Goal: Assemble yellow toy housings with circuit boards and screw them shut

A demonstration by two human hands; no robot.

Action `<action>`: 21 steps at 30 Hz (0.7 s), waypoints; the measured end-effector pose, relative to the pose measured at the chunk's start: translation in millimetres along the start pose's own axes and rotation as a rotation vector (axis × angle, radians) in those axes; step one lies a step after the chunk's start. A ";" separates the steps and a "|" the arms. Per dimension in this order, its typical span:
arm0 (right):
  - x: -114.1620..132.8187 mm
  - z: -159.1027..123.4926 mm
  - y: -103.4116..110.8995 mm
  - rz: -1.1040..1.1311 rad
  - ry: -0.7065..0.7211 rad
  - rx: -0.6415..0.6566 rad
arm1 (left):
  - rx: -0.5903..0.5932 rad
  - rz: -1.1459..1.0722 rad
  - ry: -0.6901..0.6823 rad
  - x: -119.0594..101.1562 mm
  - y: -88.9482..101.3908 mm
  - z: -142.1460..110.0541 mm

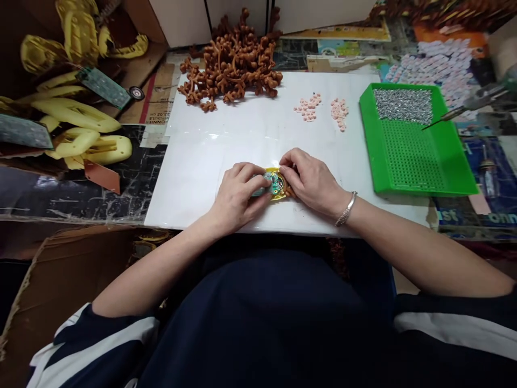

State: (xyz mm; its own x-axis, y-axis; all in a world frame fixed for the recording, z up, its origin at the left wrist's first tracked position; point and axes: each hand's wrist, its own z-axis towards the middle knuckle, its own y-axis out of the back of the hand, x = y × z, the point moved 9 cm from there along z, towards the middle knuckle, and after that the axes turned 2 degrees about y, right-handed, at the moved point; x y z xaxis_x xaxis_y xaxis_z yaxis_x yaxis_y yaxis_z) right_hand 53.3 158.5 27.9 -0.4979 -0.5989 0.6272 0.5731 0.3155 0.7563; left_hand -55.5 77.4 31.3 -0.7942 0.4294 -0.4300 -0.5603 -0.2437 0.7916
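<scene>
Near the front edge of the white board [194, 161] lies a yellow plastic shell with a green circuit board [276, 182] in it. My left hand [242, 194] grips the left side of this assembly, its fingers covering part of the circuit board. At the right side, my right hand [309, 178] pinches with thumb and index finger at the shell's upper right edge; whatever sits between those fingertips is hidden. A brown plastic piece [290, 191] shows under my right fingers, against the shell.
Brown branching plastic parts [238, 64] are heaped at the back. Small pink pieces [309, 106] lie in two clusters. A green tray [412, 156] holds silvery screws [404, 105], with a screwdriver [452, 111] hanging over it. Yellow shells [81, 113] and circuit boards [105, 87] fill the left.
</scene>
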 end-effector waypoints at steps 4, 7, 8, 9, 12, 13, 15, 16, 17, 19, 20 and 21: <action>4.7 -7.8 11.5 -0.061 0.020 -0.032 | -0.031 -0.034 -0.036 0.7 2.0 -2.1; 11.6 -11.6 -1.6 -0.016 0.080 0.164 | -0.061 -0.029 -0.046 0.3 4.6 -2.6; 11.8 -12.2 -5.1 -0.016 0.081 0.208 | -0.061 -0.020 -0.045 0.1 5.1 -2.2; 11.3 -12.1 -7.3 -0.027 0.074 0.233 | -0.058 -0.009 -0.048 -0.8 5.8 -1.7; 10.8 -10.5 -8.7 -0.036 0.052 0.251 | -0.036 0.018 -0.076 -5.1 8.6 -0.7; 11.5 -10.3 -8.0 -0.010 0.045 0.253 | -0.025 0.009 -0.070 -4.8 9.6 -0.7; 10.7 -10.2 -2.8 0.087 0.002 0.230 | -0.006 -0.042 -0.040 -1.2 11.5 -1.3; 8.5 -10.3 2.1 0.145 -0.033 0.197 | 0.001 -0.060 -0.023 1.6 12.2 -1.9; 5.4 -10.5 8.4 0.201 -0.069 0.149 | 0.002 -0.062 -0.014 4.1 13.0 -2.5; -2.4 -11.5 21.1 0.288 -0.130 0.041 | 0.021 -0.020 -0.021 7.4 11.8 -4.2; -6.2 -12.2 25.8 0.316 -0.149 -0.003 | 0.041 0.012 -0.029 8.3 9.8 -5.4; -9.5 -12.9 28.5 0.338 -0.159 -0.033 | 0.063 0.038 -0.034 9.0 7.5 -6.9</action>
State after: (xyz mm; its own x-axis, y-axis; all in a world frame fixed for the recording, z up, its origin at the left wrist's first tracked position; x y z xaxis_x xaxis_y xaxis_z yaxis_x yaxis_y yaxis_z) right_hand 82.8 163.7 41.1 -0.3708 -0.3424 0.8633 0.7417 0.4502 0.4972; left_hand -68.5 73.4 30.4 -0.8056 0.4505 -0.3847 -0.5130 -0.2060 0.8333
